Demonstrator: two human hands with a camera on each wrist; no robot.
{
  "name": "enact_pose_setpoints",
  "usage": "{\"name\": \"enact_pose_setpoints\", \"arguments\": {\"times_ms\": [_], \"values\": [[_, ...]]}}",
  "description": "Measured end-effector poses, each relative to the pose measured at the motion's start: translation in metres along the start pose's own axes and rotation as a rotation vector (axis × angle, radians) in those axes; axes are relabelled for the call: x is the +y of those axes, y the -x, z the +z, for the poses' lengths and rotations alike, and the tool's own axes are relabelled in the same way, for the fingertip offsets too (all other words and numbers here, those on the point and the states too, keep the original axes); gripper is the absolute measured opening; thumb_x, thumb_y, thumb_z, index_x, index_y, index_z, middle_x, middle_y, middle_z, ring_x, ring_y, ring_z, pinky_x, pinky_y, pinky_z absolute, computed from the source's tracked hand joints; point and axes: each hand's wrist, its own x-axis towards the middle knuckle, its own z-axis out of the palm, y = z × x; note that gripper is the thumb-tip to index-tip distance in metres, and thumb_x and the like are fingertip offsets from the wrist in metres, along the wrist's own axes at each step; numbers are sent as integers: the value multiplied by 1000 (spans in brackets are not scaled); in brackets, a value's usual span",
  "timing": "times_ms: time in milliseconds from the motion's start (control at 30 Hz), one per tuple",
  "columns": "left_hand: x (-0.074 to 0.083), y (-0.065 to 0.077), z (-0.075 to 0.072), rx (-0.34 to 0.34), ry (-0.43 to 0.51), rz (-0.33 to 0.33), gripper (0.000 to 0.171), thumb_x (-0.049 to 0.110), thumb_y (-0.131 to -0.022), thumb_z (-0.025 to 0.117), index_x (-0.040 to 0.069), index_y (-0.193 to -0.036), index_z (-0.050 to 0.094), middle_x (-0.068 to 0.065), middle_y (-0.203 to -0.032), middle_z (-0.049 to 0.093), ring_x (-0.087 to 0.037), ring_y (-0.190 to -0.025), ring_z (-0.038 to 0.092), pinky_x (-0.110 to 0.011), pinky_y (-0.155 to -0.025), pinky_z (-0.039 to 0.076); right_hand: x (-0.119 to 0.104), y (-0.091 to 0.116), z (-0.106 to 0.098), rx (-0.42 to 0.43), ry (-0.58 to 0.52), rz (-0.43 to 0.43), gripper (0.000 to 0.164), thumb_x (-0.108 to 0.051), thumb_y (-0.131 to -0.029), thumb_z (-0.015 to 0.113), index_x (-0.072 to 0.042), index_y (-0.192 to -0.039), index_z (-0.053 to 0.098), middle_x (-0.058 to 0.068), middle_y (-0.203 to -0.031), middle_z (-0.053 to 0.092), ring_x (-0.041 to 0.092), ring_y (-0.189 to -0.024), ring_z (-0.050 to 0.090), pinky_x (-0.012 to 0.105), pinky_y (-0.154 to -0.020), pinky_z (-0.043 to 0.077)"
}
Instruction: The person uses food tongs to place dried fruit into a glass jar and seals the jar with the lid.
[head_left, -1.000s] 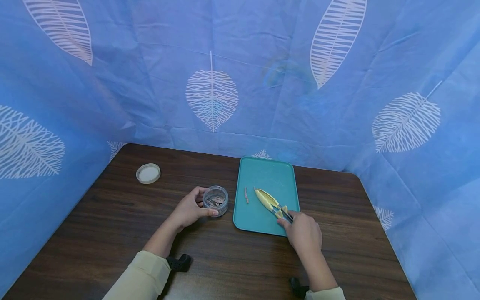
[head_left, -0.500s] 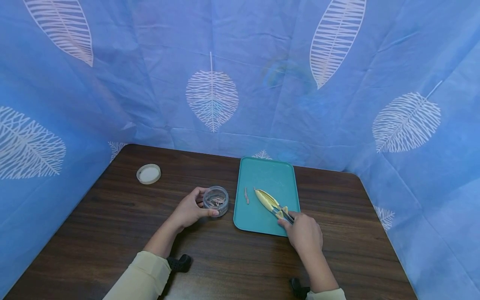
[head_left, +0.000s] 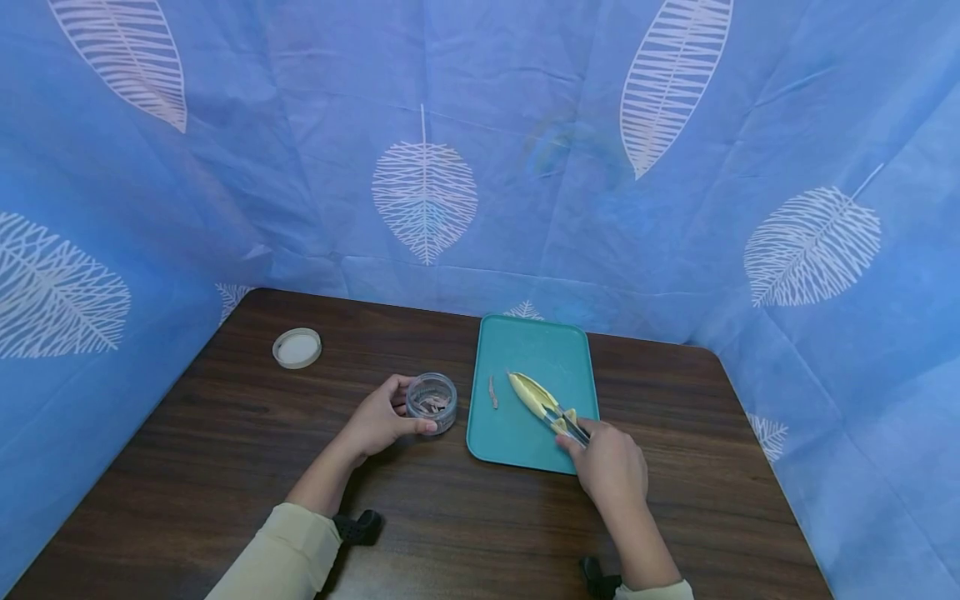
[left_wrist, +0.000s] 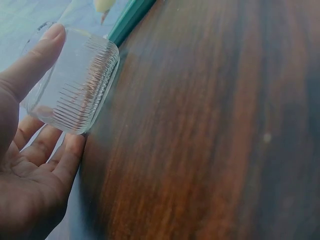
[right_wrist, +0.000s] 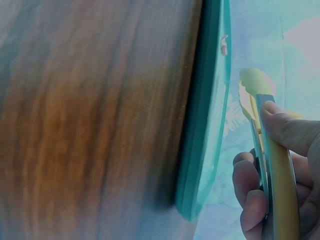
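A dark brown wood-grain worktop [head_left: 465,533] with rounded far corners carries a teal rectangular tray [head_left: 536,342], its far end reaching the back edge. Just left of the tray stands a clear, round, lidless jar [head_left: 448,417]; well apart, towards the back left, lies a round whitish lid [head_left: 297,347].

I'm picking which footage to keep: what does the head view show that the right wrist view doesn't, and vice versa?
Only the head view shows the left hand holding the clear jar of small pieces and the white lid. Only the right wrist view shows fingertips of the right hand curled round the tongs opposite the thumb. Both show that hand, the tongs, the teal tray, a thin strip lying on it, the wooden table and leaf-patterned cloth.
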Motion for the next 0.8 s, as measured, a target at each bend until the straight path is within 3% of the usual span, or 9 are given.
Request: {"name": "enact_pose_setpoints", "arguments": {"times_ms": [300,733,800], "values": [[-2,-1,1,-4,7,6,82,31,-84,96,11,-153,55,-16,-147,64,-38,-139,64,-54,-113,56,-14,5,-7,37,-15,-25,54,-41,-94,87,-8,-136,77,23,-129,77,29,-85,73,31,-57,44],[0,0,-1,-5,-10,8,85,33,-85,96,10,-154,54,-17,-148,63,-40,-140,62,-57,-115,54,-41,18,-14,82,-54,-102,52,-40,-91,89,-11,-133,79,17,-122,81,24,-78,72,30,-55,44],[0,0,0,-1,-11,2,85,34,-84,96,11,-154,54,-16,-148,63,-39,-140,62,-57,-116,53,-45,20,-14,86,-59,-116,52,-40,-90,90,-11,-133,79,17,-122,81,27,-82,75,32,-56,47]]}}
